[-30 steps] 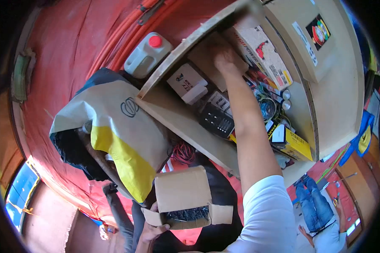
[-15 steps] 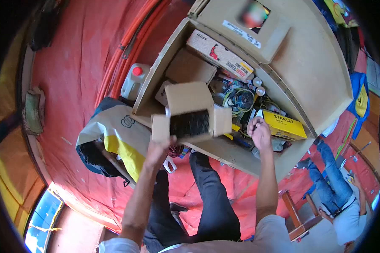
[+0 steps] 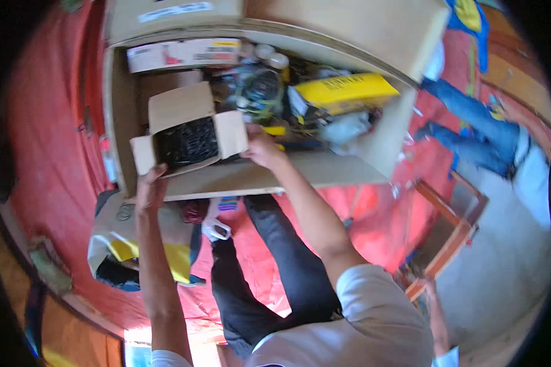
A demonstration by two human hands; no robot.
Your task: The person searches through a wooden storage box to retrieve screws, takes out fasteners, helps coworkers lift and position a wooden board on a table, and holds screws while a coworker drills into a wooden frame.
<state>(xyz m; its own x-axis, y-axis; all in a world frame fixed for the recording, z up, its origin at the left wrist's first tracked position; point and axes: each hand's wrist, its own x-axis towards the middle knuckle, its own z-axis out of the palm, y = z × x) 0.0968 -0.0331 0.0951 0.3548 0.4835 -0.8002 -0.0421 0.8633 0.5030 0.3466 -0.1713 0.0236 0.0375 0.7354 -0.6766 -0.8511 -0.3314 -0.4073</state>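
An open cardboard box (image 3: 181,109) full of small dark pieces, perhaps screws, is held over the left part of a large wooden chest (image 3: 373,174). My left hand (image 3: 151,183) grips its near left corner, fingers closed on the cardboard. On its right side, my right hand (image 3: 262,147) is closed at the edge of the right flap. Inside the chest lie a yellow Stanley box (image 3: 346,92), a long white and red box (image 3: 183,54), coiled wires (image 3: 260,85) and a clear plastic bag (image 3: 346,129).
A grey and yellow bag (image 3: 180,248) lies on the red floor sheet (image 3: 373,214) at the lower left. Two other people are at the right, one in jeans (image 3: 471,116), another's hand (image 3: 430,286) by a wooden frame (image 3: 450,244). The chest's lid (image 3: 343,30) stands open.
My right hand has come out of the chest and moved left to the cardboard box. The box was raised from near my legs to over the chest. The view has turned.
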